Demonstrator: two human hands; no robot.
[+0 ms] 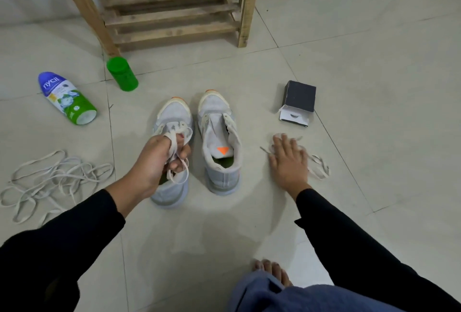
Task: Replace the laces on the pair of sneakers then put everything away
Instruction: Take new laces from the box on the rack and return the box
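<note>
Two sneakers stand side by side mid-floor (374,62), toes toward the far wall. The left hand (159,159) has its fingers (183,153) clamped on a bunched lace (178,177) over the left sneaker (172,117), where it seems to be started at the eyelets. The right sneaker (219,132) is bare of lacing. The right hand (289,162) lies flat on a second lace (319,167) on the floor, fingers straight and spread.

The step looks like threading the left sneaker. To do it well, shake the bunch loose, match the two ends, and feed each eyelet flat without twists, pulling even after each cross.

Counted:
- two sneakers
- two laces at the hands
- one tangled heap (50,179) toward the left edge, its number of laces unclear
- one box (299,95), flap open
- one green bottle (122,74)
- one powder bottle (66,98) on its side
- one wooden rack (172,19)
</note>
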